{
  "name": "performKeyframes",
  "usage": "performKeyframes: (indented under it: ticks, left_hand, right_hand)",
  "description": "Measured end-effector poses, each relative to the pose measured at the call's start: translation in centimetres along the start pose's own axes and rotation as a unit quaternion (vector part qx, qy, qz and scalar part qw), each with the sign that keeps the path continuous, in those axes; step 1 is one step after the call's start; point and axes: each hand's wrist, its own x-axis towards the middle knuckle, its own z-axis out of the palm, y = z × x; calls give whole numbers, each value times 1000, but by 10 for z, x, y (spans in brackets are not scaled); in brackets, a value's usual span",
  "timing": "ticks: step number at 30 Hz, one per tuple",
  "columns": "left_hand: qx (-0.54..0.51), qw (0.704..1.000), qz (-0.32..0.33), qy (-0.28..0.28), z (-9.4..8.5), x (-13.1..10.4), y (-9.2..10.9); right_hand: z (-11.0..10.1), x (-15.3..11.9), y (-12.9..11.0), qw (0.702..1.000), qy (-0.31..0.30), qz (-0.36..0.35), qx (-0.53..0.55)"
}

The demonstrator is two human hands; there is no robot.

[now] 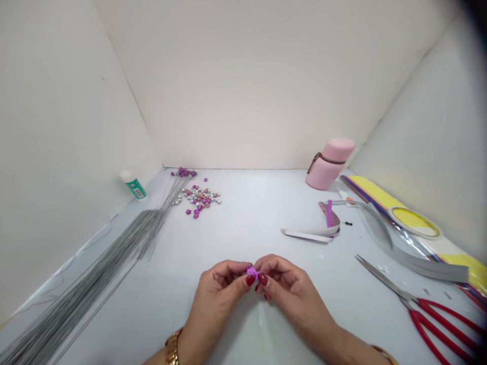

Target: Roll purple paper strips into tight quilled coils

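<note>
A small purple folded paper piece (252, 272) is pinched between both hands near the front middle of the table. My left hand (227, 286) grips its left side with thumb and fingers. My right hand (282, 284) closes on its right side, the thumb tip next to the left one. The fingertips partly cover the piece. Beyond the hands, to the left, lies a pile of small purple, pink and silver paper stars (203, 198). Paper strips (308, 236) in white and purple lie to the right, beyond my right hand.
Thin grey wires (110, 268) stretch along the left, with purple stars (183, 172) at their far end. A glue stick (133, 184) leans by the left wall. Right: pink bottle (330, 165), red-handled scissors (413, 303), tape roll (414, 222), grey strips (426, 266) and coloured sheets (367, 188).
</note>
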Motion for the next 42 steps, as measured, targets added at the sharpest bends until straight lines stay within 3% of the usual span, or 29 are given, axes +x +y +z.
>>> performKeyframes:
  ticks: [3,10,19,42]
  left_hand:
    - [7,1000,6,1,0,-1,1]
    - [12,1000,9,-14,0,0,1]
    - [-20,999,-8,47,2,0,-2]
    - [-20,999,-34,16,1,-1,-1]
  right_hand:
    - [0,1,-1,1000,-4,-15,-7]
    - [-2,1,8,999,18,47,4]
    - [-2,0,11,998,4,52,-42]
    - [-1,3,8,999,-3,46,7]
